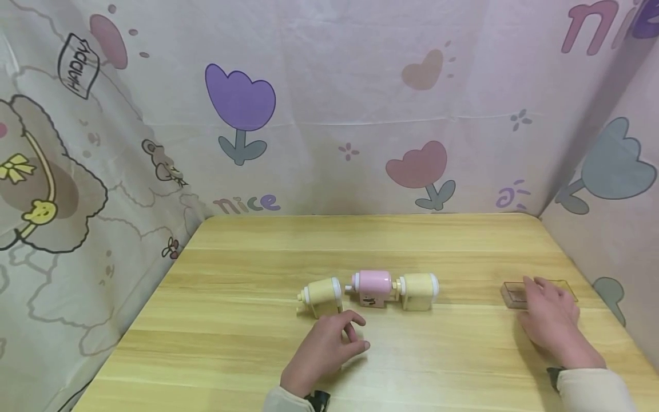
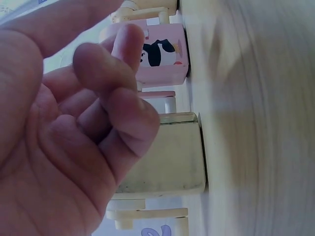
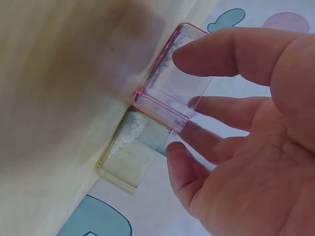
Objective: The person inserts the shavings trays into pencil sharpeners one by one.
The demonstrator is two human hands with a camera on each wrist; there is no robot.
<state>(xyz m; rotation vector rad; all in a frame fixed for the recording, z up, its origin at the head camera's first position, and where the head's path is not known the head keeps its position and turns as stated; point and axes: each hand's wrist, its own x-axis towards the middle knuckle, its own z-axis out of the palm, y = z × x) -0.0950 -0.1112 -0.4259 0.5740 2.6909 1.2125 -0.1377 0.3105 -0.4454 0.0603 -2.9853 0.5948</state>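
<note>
Three crank pencil sharpeners stand in a row mid-table: a yellow sharpener (image 1: 323, 293) at left, a pink sharpener (image 1: 374, 283) with a dark cartoon print, and another yellow sharpener (image 1: 421, 290) at right. My left hand (image 1: 325, 346) hovers just in front of the left yellow one, fingers loosely bent and holding nothing. Far to the right, my right hand (image 1: 552, 320) is over two see-through shavings drawers. Its thumb and fingers spread around the pink-rimmed drawer (image 3: 160, 81), without a visible grip. Beside that lies the yellow-tinted drawer (image 3: 129, 152); both have pale streaks inside.
The wooden table (image 1: 231, 343) meets a printed cloth (image 1: 329, 74) at its back, left and right sides. The two drawers sit near the table's right edge, well apart from the sharpeners.
</note>
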